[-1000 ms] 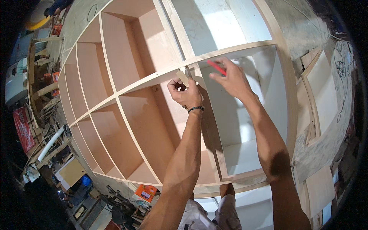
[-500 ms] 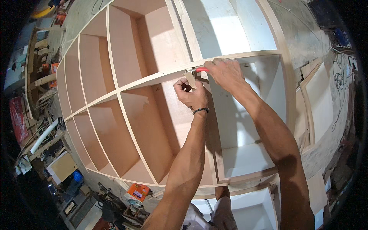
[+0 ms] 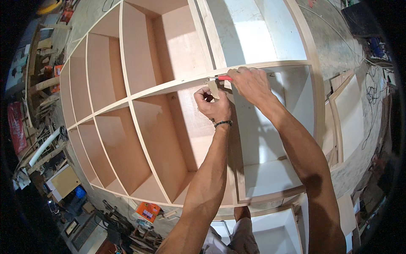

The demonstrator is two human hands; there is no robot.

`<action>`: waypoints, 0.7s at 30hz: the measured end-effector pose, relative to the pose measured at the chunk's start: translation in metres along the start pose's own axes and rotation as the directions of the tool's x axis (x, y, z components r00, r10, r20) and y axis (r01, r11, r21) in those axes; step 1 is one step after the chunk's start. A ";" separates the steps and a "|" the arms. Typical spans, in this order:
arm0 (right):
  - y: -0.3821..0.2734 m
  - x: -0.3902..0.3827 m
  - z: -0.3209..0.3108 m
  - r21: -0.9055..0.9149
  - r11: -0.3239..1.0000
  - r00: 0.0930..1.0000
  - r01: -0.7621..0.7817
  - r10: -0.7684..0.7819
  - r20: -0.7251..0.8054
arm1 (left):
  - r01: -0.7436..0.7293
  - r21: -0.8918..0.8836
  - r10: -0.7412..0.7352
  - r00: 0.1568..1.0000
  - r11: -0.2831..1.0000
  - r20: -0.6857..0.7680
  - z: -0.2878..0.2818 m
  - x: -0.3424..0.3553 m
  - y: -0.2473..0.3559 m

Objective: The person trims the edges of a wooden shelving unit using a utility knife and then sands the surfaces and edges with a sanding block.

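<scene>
My right hand (image 3: 252,86), right of centre in the upper half of the frame, is wrapped around the handle of a red-handled tool (image 3: 224,78); its metal tip points left. My left hand (image 3: 213,106), just below, pinches a thin pale strip (image 3: 213,89) between thumb and fingers. The strip sits slightly above frame centre, beside the long wooden divider (image 3: 169,86). Whether tip and strip touch cannot be determined at this size.

Hazards, as judged:
1. Injury to my left fingertips — cause: the tip slipping, with the pinch so near it.
2. Splitting or bending of the strip; cause: excess force on thin stock.
3. A scratched divider; cause: the tip skidding left.

Edges: the divider limits travel toward the top of the frame. The shadowed cross rail (image 3: 234,148) runs down beside my left wrist. The outer rim (image 3: 320,97) bounds the right side.

Room: the white-lined compartment (image 3: 264,139), right of centre, gives depth under my right forearm — the tan compartment (image 3: 160,135), left of centre, does likewise for my left.
</scene>
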State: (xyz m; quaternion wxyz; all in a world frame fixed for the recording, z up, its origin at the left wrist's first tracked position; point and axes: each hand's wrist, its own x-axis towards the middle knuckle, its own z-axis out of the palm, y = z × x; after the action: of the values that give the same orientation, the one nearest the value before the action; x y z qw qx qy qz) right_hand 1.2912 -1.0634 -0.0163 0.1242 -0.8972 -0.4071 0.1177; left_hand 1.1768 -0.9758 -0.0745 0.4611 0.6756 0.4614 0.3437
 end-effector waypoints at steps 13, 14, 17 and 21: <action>-0.001 0.005 -0.002 -0.015 1.000 0.999 0.008 -0.007 0.046 | -0.081 0.026 0.081 0.997 0.996 -0.005 -0.001 0.003 -0.006; 0.000 0.004 0.001 -0.013 1.000 1.000 0.020 -0.020 0.014 | -0.081 0.024 0.081 0.997 0.996 -0.003 -0.001 0.002 -0.005; 0.003 0.002 0.005 -0.025 0.999 0.999 0.043 -0.044 -0.018 | 0.005 0.004 -0.005 1.000 1.000 0.025 0.000 0.001 -0.002; 0.000 0.002 0.006 -0.017 0.999 0.999 0.035 -0.036 -0.032 | -0.010 -0.012 0.010 1.000 1.000 0.011 0.000 0.001 -0.001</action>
State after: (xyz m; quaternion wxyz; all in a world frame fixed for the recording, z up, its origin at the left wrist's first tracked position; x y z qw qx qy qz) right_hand 1.2902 -1.0613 -0.0216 0.1256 -0.8926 -0.4219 0.0977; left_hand 1.1765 -0.9747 -0.0748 0.4662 0.6769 0.4534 0.3449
